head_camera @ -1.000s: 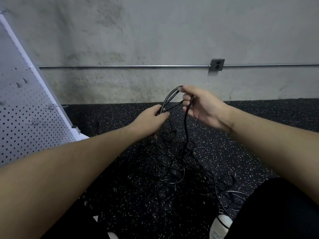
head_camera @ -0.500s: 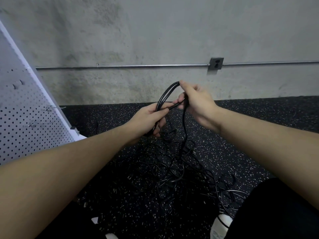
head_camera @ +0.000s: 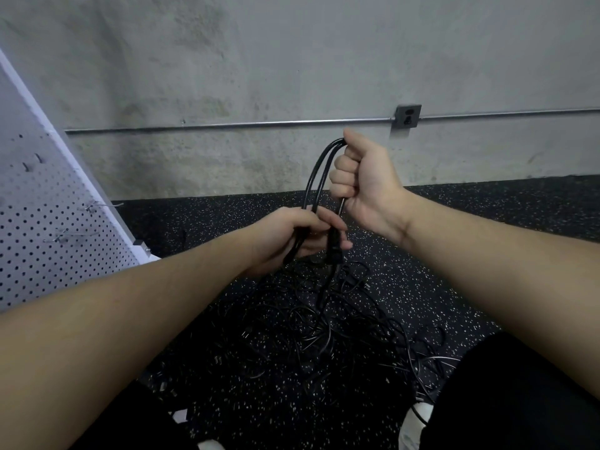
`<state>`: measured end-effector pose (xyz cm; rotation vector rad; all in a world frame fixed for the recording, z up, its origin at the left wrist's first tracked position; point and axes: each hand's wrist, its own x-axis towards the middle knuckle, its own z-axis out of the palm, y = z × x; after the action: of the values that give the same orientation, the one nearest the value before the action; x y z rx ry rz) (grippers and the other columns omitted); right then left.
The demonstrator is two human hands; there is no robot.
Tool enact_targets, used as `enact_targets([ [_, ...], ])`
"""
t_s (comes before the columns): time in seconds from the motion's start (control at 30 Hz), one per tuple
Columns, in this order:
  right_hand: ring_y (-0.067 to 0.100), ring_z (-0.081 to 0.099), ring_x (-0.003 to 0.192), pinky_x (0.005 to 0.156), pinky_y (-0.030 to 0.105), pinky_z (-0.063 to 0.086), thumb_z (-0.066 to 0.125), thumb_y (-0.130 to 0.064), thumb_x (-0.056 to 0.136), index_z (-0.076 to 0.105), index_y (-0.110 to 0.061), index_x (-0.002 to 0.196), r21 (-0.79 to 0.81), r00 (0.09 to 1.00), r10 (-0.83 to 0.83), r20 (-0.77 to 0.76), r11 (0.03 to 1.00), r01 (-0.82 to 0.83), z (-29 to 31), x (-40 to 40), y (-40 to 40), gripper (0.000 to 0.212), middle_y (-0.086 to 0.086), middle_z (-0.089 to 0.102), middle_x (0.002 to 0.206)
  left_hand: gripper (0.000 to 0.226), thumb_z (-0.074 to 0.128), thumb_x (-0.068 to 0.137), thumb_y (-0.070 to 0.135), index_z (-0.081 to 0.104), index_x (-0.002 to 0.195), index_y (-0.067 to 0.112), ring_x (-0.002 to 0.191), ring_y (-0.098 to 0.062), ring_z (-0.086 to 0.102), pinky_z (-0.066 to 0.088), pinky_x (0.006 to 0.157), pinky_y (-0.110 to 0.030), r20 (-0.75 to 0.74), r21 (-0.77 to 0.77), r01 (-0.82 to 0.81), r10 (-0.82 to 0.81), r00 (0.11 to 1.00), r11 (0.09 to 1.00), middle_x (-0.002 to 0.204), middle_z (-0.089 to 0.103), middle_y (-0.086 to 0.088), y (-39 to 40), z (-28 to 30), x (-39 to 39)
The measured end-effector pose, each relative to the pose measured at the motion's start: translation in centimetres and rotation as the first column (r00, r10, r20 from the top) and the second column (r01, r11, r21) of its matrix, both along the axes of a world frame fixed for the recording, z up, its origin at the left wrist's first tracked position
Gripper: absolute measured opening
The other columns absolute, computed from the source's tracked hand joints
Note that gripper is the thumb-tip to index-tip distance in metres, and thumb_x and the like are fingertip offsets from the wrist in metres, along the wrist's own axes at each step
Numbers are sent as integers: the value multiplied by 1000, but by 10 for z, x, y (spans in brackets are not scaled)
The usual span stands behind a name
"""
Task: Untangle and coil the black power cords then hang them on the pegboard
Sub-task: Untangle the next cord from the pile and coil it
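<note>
Black cord point(head_camera: 313, 177) runs as a few parallel strands between both hands, raised above the tangle point(head_camera: 324, 319) on the speckled floor point(head_camera: 487, 254). Right hand point(head_camera: 363, 180) is fisted round the top bend of the loops; left hand point(head_camera: 292, 235) grips the lower strands, with what looks like a plug end just below its fingers. One strand trails down into the tangle, so this cord is judged not yet free. Handling: light, pliable, smooth-jacketed, holds a bend without kinking; likely to snag on neighbouring loops if pulled hard. Best held at the loop bends, feeding slack through the lower hand. Pegboard point(head_camera: 48, 222) stands at left, hooks bare. No brand, label or writing is legible on any item.
</note>
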<state>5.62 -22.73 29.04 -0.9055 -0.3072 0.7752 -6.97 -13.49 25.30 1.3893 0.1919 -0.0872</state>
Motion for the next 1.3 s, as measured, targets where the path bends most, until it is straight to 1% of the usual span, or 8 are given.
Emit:
enact_targets([
  [0.23, 8, 24, 41, 38, 20, 24, 44, -35, 107, 32, -24, 63, -78, 999, -40, -3, 996, 40, -5, 2, 1, 47, -7, 24, 49, 20, 66, 91, 33, 77, 91, 15, 62, -10, 51, 59, 73, -34, -46, -68, -91, 88, 995, 994, 72, 52, 3, -3, -3, 5],
  [0.4, 17, 71, 95, 89, 41, 57, 14, -48, 109, 60, -15, 120, -310, 974, 168, 149, 944, -116, -23, 6, -11, 59, 4, 77, 102, 19, 58, 103, 29, 71, 105, 16, 50, -4, 47, 45, 52, -23, 58, -79, -329, 334, 941, 941, 64, 52, 9, 1, -2, 10],
  [0.63, 13, 51, 135, 119, 52, 27, 41, -8, 86, 56, -25, 137, -729, 543, 804, 243, 520, -444, -46, -15, -14, 56, -4, 62, 142, 20, 57, 103, 29, 67, 108, 12, 60, -11, 60, 63, 71, -43, 125, -251, -525, 565, 815, 813, 68, 46, 2, 18, 10, 16],
  [0.83, 22, 68, 107, 106, 46, 40, 56, -28, 103, 59, -20, 102, -836, 368, 872, 323, 445, -320, -48, -36, -8, 9, 6, 75, 102, 18, 56, 104, 32, 71, 111, 23, 45, -7, 51, 50, 47, -25, 96, -99, -621, 629, 772, 777, 79, 45, 1, 21, 2, 17],
  [0.93, 20, 61, 62, 69, 29, 48, 57, -38, 103, 51, -20, 75, -876, 299, 888, 349, 422, -233, -48, -32, -13, 34, 3, 57, 65, 16, 56, 105, 32, 72, 106, 33, 45, -6, 47, 40, 41, -22, 137, 25, -656, 647, 750, 754, 80, 49, 4, 30, -3, 16],
  [1.03, 13, 46, 48, 70, 32, 46, 53, -50, 103, 51, -21, 65, -927, 253, 928, 275, 326, -185, -45, -17, -27, 48, -1, 49, 52, 16, 59, 103, 34, 71, 114, 33, 49, -6, 47, 41, 43, -23, 120, 79, -690, 681, 723, 719, 78, 50, 4, 48, -9, 9],
  [1.13, 13, 44, 48, 80, 38, 50, 56, -53, 99, 52, -23, 63, -922, 309, 905, 291, 351, -161, -44, -2, -36, 48, -4, 48, 53, 29, 65, 98, 43, 66, 122, 27, 54, -8, 50, 44, 44, -24, 90, 163, -730, 726, 681, 664, 84, 52, 4, 60, -12, 2],
  [1.3, 11, 32, 47, 48, 24, 32, 57, -42, 101, 55, -19, 74, -772, 589, 684, 430, 617, -153, -34, 0, -31, 35, -7, 40, 55, 41, 62, 93, 59, 60, 120, 28, 62, -11, 53, 48, 49, -24, 65, 293, -693, 709, 702, 659, 87, 56, 4, 57, -10, 1],
])
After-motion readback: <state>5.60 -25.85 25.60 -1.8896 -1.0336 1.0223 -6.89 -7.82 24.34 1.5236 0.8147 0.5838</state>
